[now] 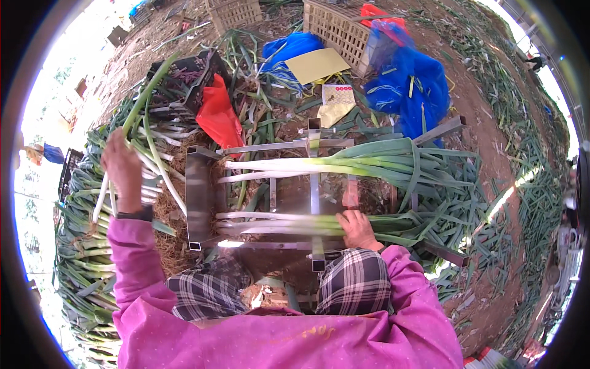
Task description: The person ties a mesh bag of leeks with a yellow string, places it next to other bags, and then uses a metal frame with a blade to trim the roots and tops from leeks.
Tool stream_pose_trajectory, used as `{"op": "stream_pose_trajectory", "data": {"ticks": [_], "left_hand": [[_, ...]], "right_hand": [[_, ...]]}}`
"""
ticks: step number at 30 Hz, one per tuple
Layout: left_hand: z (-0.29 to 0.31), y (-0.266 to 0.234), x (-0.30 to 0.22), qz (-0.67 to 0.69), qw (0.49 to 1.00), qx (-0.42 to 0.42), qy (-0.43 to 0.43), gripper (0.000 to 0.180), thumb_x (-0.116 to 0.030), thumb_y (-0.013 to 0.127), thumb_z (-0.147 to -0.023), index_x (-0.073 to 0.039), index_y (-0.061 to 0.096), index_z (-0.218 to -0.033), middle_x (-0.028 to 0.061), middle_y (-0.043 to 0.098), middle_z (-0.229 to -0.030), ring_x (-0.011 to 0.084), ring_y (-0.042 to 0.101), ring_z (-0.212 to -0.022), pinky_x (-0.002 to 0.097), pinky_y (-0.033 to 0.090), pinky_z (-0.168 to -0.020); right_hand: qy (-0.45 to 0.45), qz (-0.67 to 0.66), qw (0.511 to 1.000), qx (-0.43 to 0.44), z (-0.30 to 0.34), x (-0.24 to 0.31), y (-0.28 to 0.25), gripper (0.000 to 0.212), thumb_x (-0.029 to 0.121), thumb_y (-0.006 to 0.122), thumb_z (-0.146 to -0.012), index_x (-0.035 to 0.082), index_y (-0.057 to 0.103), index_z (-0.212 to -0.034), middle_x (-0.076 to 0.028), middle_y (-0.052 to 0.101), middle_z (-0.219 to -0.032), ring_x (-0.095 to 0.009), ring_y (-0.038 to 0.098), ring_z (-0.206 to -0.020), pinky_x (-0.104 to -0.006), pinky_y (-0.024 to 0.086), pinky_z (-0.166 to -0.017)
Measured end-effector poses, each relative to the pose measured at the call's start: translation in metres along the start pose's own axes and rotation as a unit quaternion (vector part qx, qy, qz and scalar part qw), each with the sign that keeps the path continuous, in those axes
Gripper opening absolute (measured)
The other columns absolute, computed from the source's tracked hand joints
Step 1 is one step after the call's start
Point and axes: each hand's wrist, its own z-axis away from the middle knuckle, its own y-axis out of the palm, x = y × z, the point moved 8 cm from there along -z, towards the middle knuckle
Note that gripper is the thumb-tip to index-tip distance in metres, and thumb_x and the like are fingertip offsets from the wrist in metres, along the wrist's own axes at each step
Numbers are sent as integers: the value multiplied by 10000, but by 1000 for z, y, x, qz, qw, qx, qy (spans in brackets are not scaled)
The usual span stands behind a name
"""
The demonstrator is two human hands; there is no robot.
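Observation:
My left hand (pixel 123 169) is raised at the left, closed around a few loose leeks (pixel 146 97) whose green leaves stick up past the fingers. White stalks hang below it. My right hand (pixel 357 229) curls over a bundle of leeks (pixel 289 225) lying on the near side of a metal frame (pixel 200 203) in front of my knees. Across the frame's far side lies a second leek bundle (pixel 301 165), roots against the upright plate at left, leaves spreading right. No hand touches that one.
A long pile of leeks (pixel 92 258) runs down my left side. Beyond the frame are a red plastic bag (pixel 218 117), a black crate (pixel 209 64), blue plastic bags (pixel 418 92), a tan crate (pixel 338 34) and a yellow card (pixel 316 64). Leaf scraps (pixel 522 203) cover the ground at right.

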Motion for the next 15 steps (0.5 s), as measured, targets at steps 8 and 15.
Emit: {"op": "stream_pose_trajectory", "data": {"ticks": [8, 15], "left_hand": [[104, 117, -340, 266, 909, 282, 150, 288, -152, 586, -776, -105, 594, -1060, 88, 576, -1073, 271, 526, -1057, 424, 392, -923], [139, 88, -344, 391, 867, 267, 157, 176, -131, 550, -758, -116, 543, -933, 81, 547, -903, 258, 566, -877, 396, 441, -764]], "right_hand": [[0, -13, 1000, -10, 0, 2, 2, 534, 105, 638, -602, 81, 574, -1131, -104, 517, -1064, -286, 501, -1007, -389, 422, -852], [28, 1, 999, 21, 3, -3, 2, 594, 135, 672, -583, 112, 540, -1162, -102, 517, -1046, -292, 506, -1007, -401, 429, -855]]}}
